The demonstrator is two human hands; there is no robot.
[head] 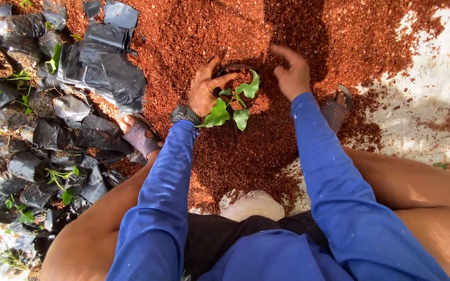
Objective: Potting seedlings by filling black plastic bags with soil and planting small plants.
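Outdoor plant nursery / potting spot, work happening at ground level. Reddish-brown potting mix (209, 31) is covering most of the upper frame over a pale concrete floor (433, 83). Black plastic grow bags (105, 62), some holding green seedlings (58, 177), are piling up at left. Hard sunlight is casting shadows.

Green-leaved seedling (234, 101), black bags (105, 62), red-brown coir mulch (194, 31), blue sleeves (162, 187), black watch (185, 113).

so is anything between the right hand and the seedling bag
Nothing visible. The right hand hovers over loose reddish substrate just beside the black seedling bag, with only bare substrate between them. The left hand already touches the bag's rim.
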